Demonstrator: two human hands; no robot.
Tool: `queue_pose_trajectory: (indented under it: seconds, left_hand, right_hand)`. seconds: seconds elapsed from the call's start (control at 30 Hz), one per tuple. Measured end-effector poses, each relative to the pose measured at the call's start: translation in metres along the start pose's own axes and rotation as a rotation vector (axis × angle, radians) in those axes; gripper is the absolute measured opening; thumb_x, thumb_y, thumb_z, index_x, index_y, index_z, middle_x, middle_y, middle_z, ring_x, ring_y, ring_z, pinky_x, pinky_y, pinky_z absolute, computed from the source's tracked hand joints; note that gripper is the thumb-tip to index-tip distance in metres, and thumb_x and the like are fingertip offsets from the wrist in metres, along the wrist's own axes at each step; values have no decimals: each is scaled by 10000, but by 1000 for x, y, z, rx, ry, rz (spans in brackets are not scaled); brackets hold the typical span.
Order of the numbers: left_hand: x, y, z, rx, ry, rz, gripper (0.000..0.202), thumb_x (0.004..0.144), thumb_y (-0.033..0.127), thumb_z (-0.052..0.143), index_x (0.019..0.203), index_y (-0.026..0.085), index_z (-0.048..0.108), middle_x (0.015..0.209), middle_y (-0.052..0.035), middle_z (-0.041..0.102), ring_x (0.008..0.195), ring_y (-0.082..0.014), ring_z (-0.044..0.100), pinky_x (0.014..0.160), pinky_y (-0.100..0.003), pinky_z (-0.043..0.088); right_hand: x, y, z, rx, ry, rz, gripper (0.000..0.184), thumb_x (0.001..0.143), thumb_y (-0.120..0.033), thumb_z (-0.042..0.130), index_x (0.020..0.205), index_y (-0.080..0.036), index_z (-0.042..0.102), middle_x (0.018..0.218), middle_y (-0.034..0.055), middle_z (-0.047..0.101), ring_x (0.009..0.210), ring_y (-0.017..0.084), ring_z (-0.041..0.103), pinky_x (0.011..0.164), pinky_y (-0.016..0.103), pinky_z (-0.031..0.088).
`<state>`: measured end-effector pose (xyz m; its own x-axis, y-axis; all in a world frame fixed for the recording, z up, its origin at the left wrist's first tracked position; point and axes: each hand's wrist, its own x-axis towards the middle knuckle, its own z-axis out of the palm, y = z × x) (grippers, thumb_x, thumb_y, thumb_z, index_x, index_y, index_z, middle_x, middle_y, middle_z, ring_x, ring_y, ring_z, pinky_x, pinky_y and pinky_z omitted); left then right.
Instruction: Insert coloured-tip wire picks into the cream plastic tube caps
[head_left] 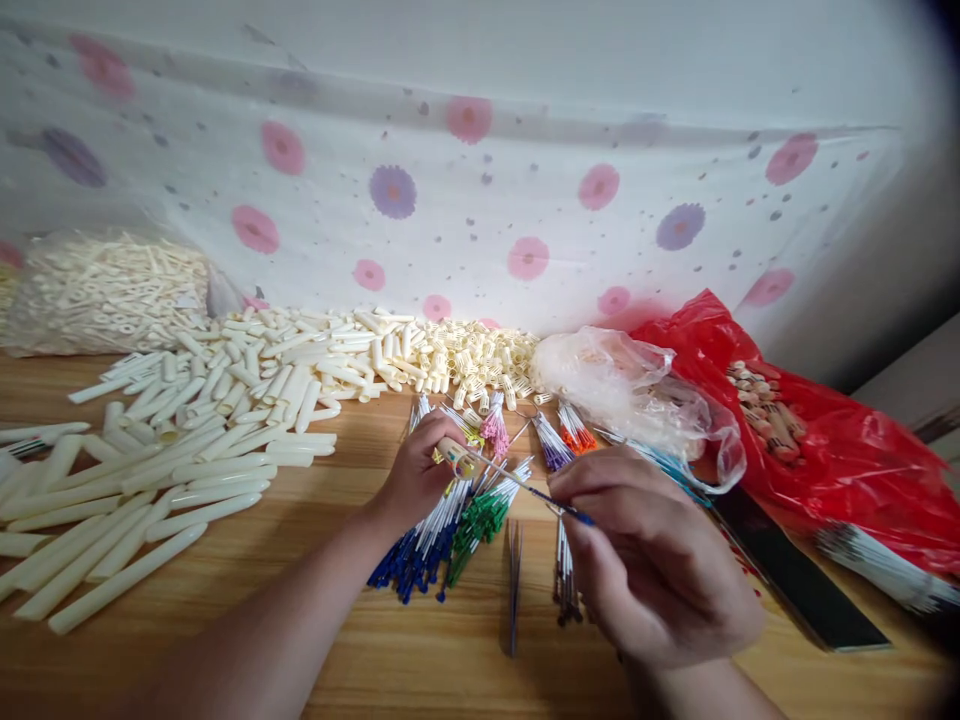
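Note:
My left hand [415, 472] pinches a small cream plastic pen part [456, 458] with bits of colour at its end. Between the thumb and fingers of my right hand [660, 555] is a thin pen refill with a blue end [579, 516], its other end reaching to the cream part. Whether it has entered the part I cannot tell. Beneath the hands lie bundles of refills with blue ends [409, 565], green ends [480, 522] and brown ends [566, 585]. Pink [495, 428], purple [553, 448] and orange [576, 432] bundles lie behind. Metal tweezers [513, 590] rest between my forearms.
Long cream pen barrels [180, 490] are heaped at left, below a full clear bag [112, 295]. Small cream parts [480, 355] lie along the back. At right are a crumpled clear bag [615, 375], a red bag [862, 450], a black strip [810, 585] and white refills [885, 565].

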<state>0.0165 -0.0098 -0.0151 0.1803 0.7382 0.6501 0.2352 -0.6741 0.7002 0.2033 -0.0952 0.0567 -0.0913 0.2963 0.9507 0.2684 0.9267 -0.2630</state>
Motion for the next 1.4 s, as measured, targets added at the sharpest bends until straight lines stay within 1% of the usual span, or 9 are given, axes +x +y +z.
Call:
queue_pose_trajectory:
  seconds: [0.07,0.2,0.37,0.47,0.67,0.77,1.0,1.27,1.4]
  left_hand:
    - [0,1,0,-4,-8,-15,267,802,399,623,663,186,543,698,-2,515,697,-162,494,670,-282,395]
    - [1,3,-1,-18,-28,-37,273,829,405,589,670,186,550,719,-4,517,702,-160,495,676,-284,391]
    - [1,7,0,-26,-44,-23,272,831,393,594,662,184,552,700,-4,508,699,-160,486,675,-282,387]
    - [1,7,0,-22,-43,-6,281,836,400,586,660,184,544,698,-2,503,699,-160,485,672,-282,387]
    - [2,4,-1,-22,-49,2,253,840,344,590,656,180,536,715,-3,517,703,-156,489,675,-279,385]
    - [1,3,-1,-18,-51,-5,256,842,353,586,657,179,548,712,-7,520,706,-160,496,685,-286,391]
    - [1,0,0,-3,-47,7,235,835,332,602,661,181,549,707,-4,529,697,-155,504,672,-279,394]
    - [0,-1,0,-35,-66,28,261,835,378,605,672,178,565,713,-5,516,690,-153,493,662,-279,380]
    - [0,-1,1,-30,-66,23,279,829,410,603,674,181,562,711,-8,522,696,-158,493,668,-282,385]
  right_hand:
    - [2,-3,-2,0,-34,-26,311,714,12,582,980,-146,614,840,60,653,759,171,644,645,324,558]
    - [8,-8,-4,-27,-8,-54,300,722,26,546,964,-141,607,818,55,640,742,157,641,655,311,563]
    - [9,-4,4,-49,-89,8,221,753,-10,559,914,-154,601,786,56,653,720,146,641,632,280,559]
    - [7,0,12,-59,-88,22,182,764,-25,562,888,-155,594,789,66,662,725,144,641,637,277,556]
    - [3,0,15,-51,-79,43,213,770,-29,547,912,-183,582,789,52,660,715,147,640,633,284,549]
    - [3,0,14,-49,-92,55,247,760,-21,555,935,-195,576,800,51,658,724,151,639,638,294,551]
    - [-4,5,18,-58,7,112,270,759,-17,583,957,-201,583,815,36,659,757,157,642,666,306,537]
    - [0,1,19,-51,-4,66,280,746,6,571,955,-179,583,793,42,647,730,144,636,644,283,540]
    - [-3,2,21,-60,36,100,278,755,-6,577,952,-202,583,801,29,655,737,143,638,653,285,536]
